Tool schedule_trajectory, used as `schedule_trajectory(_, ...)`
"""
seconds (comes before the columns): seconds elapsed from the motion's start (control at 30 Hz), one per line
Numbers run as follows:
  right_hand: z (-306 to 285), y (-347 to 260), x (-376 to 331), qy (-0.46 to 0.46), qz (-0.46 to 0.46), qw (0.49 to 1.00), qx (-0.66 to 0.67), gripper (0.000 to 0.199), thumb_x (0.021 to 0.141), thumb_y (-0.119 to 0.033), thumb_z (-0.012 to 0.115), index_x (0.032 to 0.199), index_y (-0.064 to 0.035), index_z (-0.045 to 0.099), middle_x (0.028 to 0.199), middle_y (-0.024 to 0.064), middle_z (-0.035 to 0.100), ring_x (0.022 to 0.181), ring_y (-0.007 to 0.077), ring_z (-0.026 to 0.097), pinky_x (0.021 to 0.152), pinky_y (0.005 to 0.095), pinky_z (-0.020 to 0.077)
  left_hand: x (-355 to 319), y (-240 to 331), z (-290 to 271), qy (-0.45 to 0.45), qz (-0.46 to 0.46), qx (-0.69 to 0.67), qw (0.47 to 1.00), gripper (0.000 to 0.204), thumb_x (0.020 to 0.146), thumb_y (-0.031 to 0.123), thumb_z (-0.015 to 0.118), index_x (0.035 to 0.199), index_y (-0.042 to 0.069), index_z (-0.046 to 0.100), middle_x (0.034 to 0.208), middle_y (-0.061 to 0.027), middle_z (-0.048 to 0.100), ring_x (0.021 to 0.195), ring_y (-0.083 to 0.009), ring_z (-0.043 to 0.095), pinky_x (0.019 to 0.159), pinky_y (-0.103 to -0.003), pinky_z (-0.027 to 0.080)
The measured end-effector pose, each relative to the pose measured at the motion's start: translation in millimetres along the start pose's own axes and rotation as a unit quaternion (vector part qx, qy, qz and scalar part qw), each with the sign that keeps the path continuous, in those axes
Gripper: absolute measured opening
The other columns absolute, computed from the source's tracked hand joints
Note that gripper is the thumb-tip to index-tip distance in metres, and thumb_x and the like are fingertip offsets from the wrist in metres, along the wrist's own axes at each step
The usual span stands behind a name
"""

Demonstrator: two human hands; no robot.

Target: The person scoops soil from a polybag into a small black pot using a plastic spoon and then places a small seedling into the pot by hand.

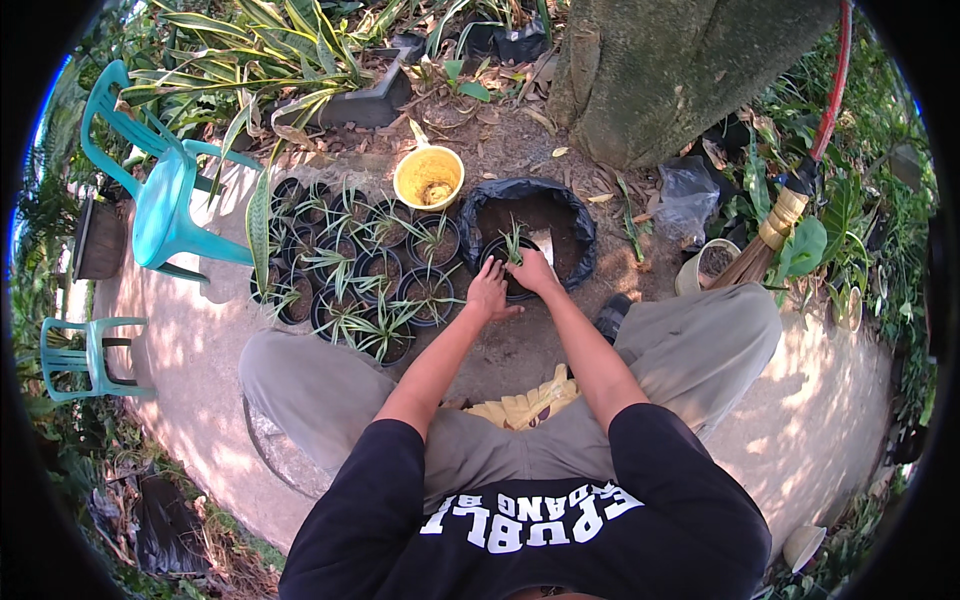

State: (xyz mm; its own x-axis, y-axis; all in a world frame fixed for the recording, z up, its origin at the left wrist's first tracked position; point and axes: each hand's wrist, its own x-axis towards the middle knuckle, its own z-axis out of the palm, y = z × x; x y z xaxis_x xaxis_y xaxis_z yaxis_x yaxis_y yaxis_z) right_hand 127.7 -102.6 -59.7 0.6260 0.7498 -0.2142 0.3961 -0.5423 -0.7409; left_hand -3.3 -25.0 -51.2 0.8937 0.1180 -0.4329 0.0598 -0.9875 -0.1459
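Observation:
A small black plant pot (521, 293) stands in front of me, partly covered by my hands. From it rises a little spiky green plant (513, 241). My left hand (488, 292) lies over the pot's left side, its fingers stretched toward the soil and its thumb apart. At the plant's base, my right hand (534, 272) has its fingers closed around the lower leaves; the fingertips are partly hidden. Just behind the pot sits a wide black plastic bag (577, 215) with its edge rolled down, holding dark soil (560, 212).
Several potted spiky plants (345, 262) crowd together on the left. A yellow dipper (428, 178) stands behind them. Two green chairs (165, 205) are farther left. At right are a broom (775, 235), a soil-filled pot (700, 268) and a clear plastic bag (688, 197); a tree trunk (660, 80) rises behind.

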Motion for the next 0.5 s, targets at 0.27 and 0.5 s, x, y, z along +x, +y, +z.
schedule_trajectory(0.27, 7.7, 0.5, 4.5, 0.008, -0.02, 1.0, -0.011, 0.033, 0.081, -0.023, 0.073, 0.104, 0.0004, 0.069, 0.099, 0.0241, 0.07, 0.097, 0.0405, 0.066, 0.086, 0.046, 0.0523, 9.0, -0.9, 11.9, 0.003, -0.012, -0.045, 0.999, 0.11, 0.08, 0.085, 0.036, 0.146, -0.003, 0.04, 0.157, -0.0145, 0.035, 0.15, -0.026, 0.018, 0.123, -0.044, -0.002)
schedule_trajectory(0.5, -0.6, 2.7, 0.6, -0.007, 0.007, 1.0, 0.004, 0.032, 0.082, -0.024, 0.074, 0.103, 0.0002, 0.069, 0.098, 0.0235, 0.071, 0.096, 0.0386, 0.068, 0.085, 0.0451, 0.0528, 11.4, -1.0, -1.5, -0.071, -0.015, -0.049, 0.996, 0.108, 0.078, 0.085, 0.042, 0.15, 0.004, 0.039, 0.162, -0.0125, 0.024, 0.153, -0.0279, 0.006, 0.123, -0.044, -0.002)
